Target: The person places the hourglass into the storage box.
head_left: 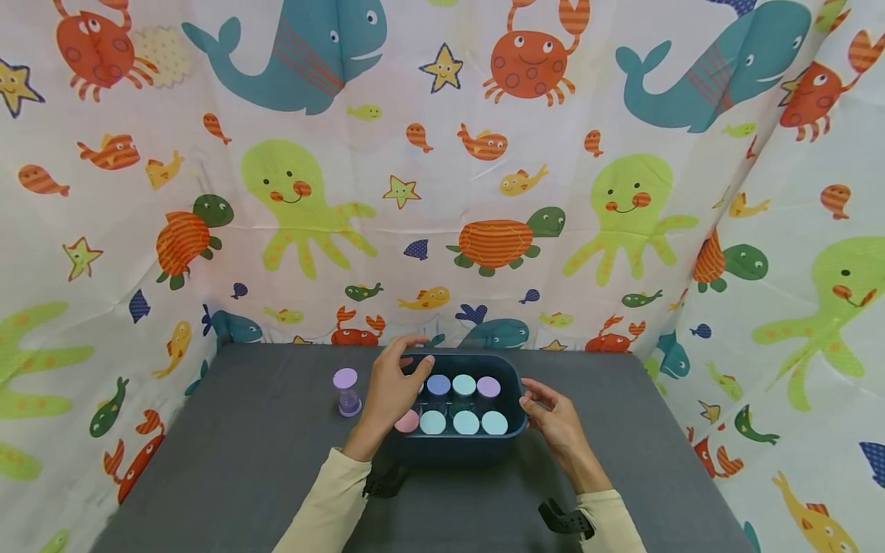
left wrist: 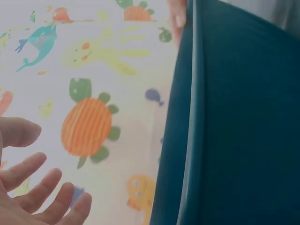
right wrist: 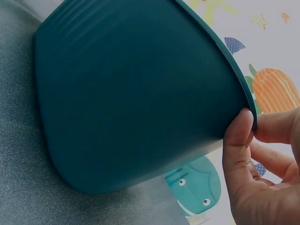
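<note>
A dark teal bin [head_left: 452,455] holds several small sand timers with round caps: pale aqua [head_left: 466,422], blue [head_left: 439,385], lilac [head_left: 488,386] and pink [head_left: 406,421]. My right hand [head_left: 558,430] pinches the bin's right rim, thumb on the outer wall, as the right wrist view shows. Over the bin's left end is my left hand [head_left: 391,390], covering part of the rim and of the caps there. In the left wrist view its fingers [left wrist: 35,199] are spread with nothing between them. A purple sand timer [head_left: 349,402] stands upright on the table, left of that hand.
The bin rests on a grey table [head_left: 276,453]. Behind and at both sides hangs a white cloth [head_left: 429,307] printed with sea animals. Dark bands [head_left: 567,518] circle both wrists over cream sleeves [head_left: 332,491].
</note>
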A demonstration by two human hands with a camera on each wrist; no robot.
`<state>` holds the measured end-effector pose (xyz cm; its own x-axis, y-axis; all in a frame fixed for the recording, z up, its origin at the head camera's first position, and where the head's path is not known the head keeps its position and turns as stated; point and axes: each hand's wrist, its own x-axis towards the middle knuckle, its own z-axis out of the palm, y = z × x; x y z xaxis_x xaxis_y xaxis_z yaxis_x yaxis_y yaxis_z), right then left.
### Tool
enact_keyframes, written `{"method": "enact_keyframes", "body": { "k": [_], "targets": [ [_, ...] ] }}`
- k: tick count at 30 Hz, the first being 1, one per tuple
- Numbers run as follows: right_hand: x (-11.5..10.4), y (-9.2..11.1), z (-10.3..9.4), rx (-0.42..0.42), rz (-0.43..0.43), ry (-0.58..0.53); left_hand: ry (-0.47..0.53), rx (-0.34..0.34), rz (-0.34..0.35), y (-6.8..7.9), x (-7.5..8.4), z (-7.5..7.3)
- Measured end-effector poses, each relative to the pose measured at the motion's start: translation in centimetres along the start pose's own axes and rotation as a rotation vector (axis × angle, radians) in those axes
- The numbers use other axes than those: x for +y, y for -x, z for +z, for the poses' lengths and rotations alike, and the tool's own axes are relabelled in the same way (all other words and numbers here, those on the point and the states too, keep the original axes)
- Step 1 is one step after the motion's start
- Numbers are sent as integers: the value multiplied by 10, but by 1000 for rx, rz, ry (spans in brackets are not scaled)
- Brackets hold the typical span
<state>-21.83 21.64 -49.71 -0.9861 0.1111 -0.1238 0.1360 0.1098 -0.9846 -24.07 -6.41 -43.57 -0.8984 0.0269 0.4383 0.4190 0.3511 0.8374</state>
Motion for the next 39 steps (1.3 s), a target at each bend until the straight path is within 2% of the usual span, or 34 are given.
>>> {"method": "enact_keyframes", "body": {
  "k": [9,24,34,39],
  "targets": [
    [0,0,0,-8,-2,-7,-37,88,10,13,-15,-26],
    [-1,-2,-3,-26,-3,18,-85,343,-46,33,-66,-52],
    [-3,-5,-6,-31,-7,51,-119,434,-87,36,-99,-63],
    [-1,-4,-5,-36,-10,44,-127,428,-142,36,-113,-65]
  ]
}}
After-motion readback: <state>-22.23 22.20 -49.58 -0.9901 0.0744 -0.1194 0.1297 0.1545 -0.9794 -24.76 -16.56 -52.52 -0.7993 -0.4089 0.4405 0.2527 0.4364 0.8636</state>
